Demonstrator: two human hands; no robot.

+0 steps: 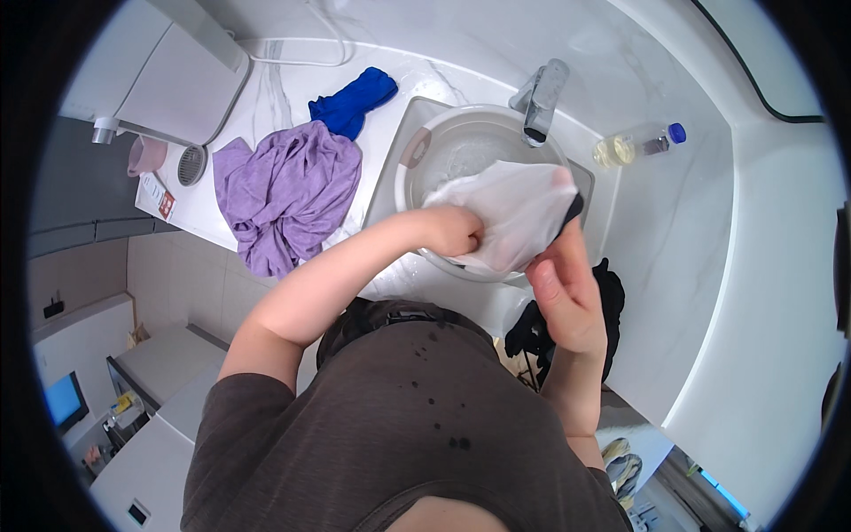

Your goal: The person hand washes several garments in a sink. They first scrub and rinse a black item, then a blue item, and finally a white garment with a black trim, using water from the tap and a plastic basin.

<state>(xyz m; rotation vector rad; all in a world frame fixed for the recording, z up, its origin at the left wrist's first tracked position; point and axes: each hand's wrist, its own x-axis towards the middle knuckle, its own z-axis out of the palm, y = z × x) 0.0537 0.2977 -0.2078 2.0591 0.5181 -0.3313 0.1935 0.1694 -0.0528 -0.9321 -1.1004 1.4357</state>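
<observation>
A wet, thin white cloth point(515, 206) with a dark patch at its right edge is stretched over a round white plastic basin point(401, 189). My left hand point(455, 231) clenches the cloth's near left side in a fist. On the right, the fingers of my right hand point(570, 299) go behind the cloth and show faintly pink through it, while the thumb stays outside. Water point(465, 156) lies in the basin, its surface bubbly at the far left. The basin sits in a square sink point(384, 189), below a chrome faucet point(545, 100).
Left on the counter are a crumpled purple garment point(292, 193) and a blue cloth point(359, 100). A white appliance point(179, 80) stands beyond them. Clear bottles point(631, 146), one blue-capped, stand right of the faucet. Black fabric point(608, 306) hangs beside my right forearm.
</observation>
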